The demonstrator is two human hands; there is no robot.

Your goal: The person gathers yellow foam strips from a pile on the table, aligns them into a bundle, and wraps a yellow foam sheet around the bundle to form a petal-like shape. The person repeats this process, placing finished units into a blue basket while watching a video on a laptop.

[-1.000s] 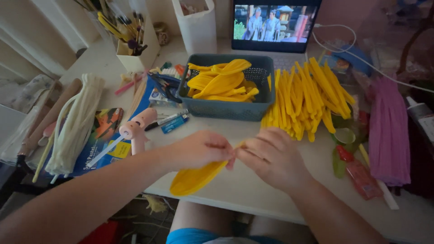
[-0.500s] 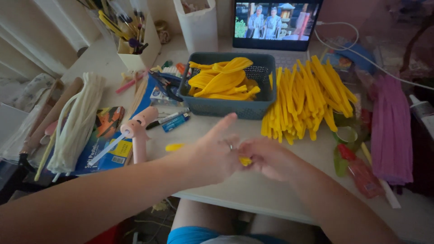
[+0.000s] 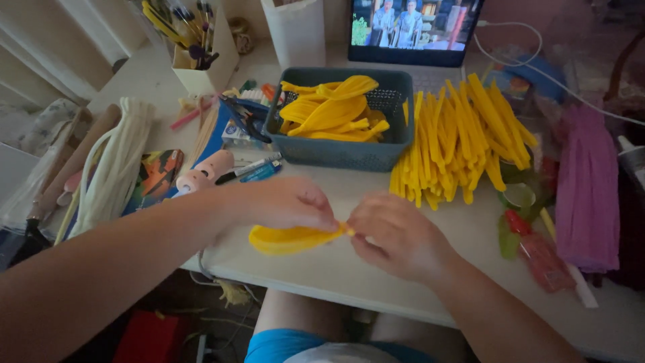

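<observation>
A yellow petal (image 3: 290, 238), leaf-shaped and looped, lies flat just above the near edge of the white tabletop (image 3: 336, 262). The left hand (image 3: 285, 202) pinches its pointed end, fingers closed on it. The right hand (image 3: 396, 235) grips the same tip, fingers curled tight. Beyond, a teal basket (image 3: 339, 153) holds finished yellow petals, beside a pile of yellow strips (image 3: 457, 138).

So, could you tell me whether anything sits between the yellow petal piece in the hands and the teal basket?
Nothing visible: bare white tabletop lies between the yellow petal-shaped piece, pinched by both hands, and the teal plastic basket.
</observation>
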